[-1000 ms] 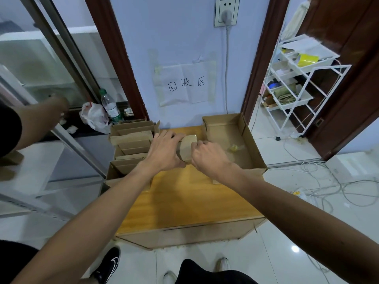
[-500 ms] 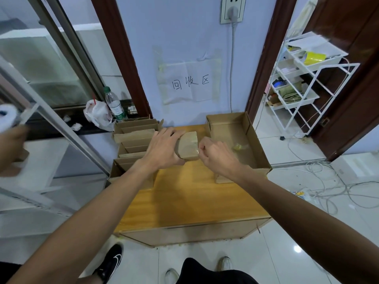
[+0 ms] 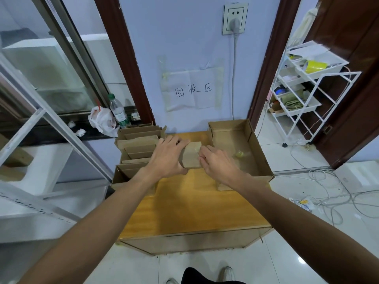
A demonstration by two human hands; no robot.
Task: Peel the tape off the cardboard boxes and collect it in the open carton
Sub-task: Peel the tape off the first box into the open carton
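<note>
**Both hands on a small box above the table**

The left hand [image 3: 167, 156] grips a small cardboard box [image 3: 191, 155] from its left side, fingers wrapped over the top edge and thumb underneath. The right hand [image 3: 217, 162] is at the box's right end, its fingers curled in and pinching at that edge (whether a strip of tape sits between them is too small to tell). The box is held tilted above the far part of the wooden table [image 3: 194, 206], between the two groups of cardboard.

To the left, a stack of cardboard boxes [image 3: 139, 148] stands packed on edge at the table's left corner. To the right, touching the right forearm's side of the scene, lies the open carton [image 3: 253, 144], and a crumpled yellowish wad of tape [image 3: 240, 154] rests on its floor near the middle.

On the wall behind hangs a paper sign [image 3: 192, 91] with handwritten characters, below a wall socket [image 3: 234, 18] with a plug in it. A water bottle [image 3: 119, 111] and a crumpled plastic bag [image 3: 101, 120] sit on the sill at the left. A white wire rack [image 3: 303, 93] stands by the door on the right, with loose cables [image 3: 336, 193] on the floor tiles near it.
</note>
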